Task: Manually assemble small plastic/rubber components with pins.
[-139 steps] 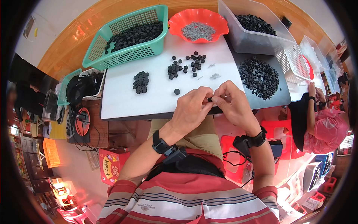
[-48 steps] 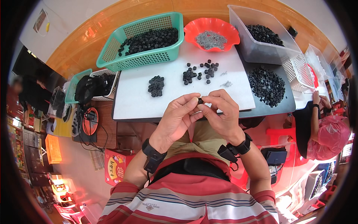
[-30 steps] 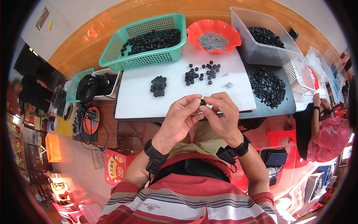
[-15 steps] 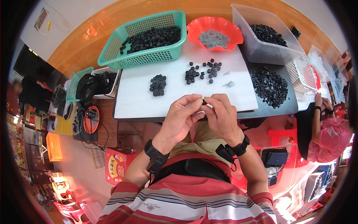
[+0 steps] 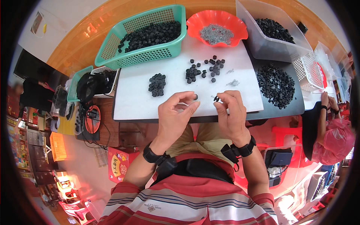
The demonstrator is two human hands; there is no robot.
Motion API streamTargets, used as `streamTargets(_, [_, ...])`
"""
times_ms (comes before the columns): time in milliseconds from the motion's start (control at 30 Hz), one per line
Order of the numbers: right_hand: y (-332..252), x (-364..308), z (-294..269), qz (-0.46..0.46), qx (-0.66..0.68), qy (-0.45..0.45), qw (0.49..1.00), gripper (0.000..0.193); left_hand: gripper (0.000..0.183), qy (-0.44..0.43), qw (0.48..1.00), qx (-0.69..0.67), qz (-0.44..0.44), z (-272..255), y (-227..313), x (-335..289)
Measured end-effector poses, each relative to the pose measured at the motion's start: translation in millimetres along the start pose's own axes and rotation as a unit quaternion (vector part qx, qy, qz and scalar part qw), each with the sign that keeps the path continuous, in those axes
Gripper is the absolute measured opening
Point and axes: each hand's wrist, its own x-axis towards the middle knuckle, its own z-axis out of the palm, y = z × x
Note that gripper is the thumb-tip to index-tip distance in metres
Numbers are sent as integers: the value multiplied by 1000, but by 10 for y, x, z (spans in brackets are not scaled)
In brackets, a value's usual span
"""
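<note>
Above the front of the white work surface [image 5: 135, 107], my two hands are apart. My left hand [image 5: 174, 112] is curled, with a small black round piece [image 5: 195, 96] at its fingertips; the thumb stands off from it. A second small black piece [image 5: 216, 98] is pinched between the thumb and forefinger of my right hand [image 5: 231, 112]. Beyond my left hand sits a tight cluster of black knob-like pieces [image 5: 156, 84]. Looser black pieces [image 5: 193, 73] lie farther back in the middle. Nearer my right hand are a few thin grey pins [image 5: 233, 83].
At the back stand a green basket [image 5: 146, 57] of black pieces, a red scalloped bowl [image 5: 193, 28] of grey pins and a clear bin [image 5: 273, 52]. Small black parts [image 5: 275, 86] are heaped on the dark board at right. Another person [image 5: 330, 131] sits at far right.
My hands were together over one small black piece; now they have parted, left hand to the left and right hand to the right, with a black piece showing at each.
</note>
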Motion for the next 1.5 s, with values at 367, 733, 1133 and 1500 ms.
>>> streamTargets(367, [86,-39,-67,56,59,8,997,22,24,-35,940,266,210,-32,-209,247])
streamTargets(733, [80,-52,-90,104,124,-5,987,21,23,-115,992,19,53,-17,-203,265])
streamTargets(1133, [5,-43,-91,73,140,-9,987,23,30,-156,931,-292,-151,21,-181,205])
streamTargets(1500, [-49,-51,-52,51,137,-7,989,21,21,-148,841,-476,-209,37,-230,172])
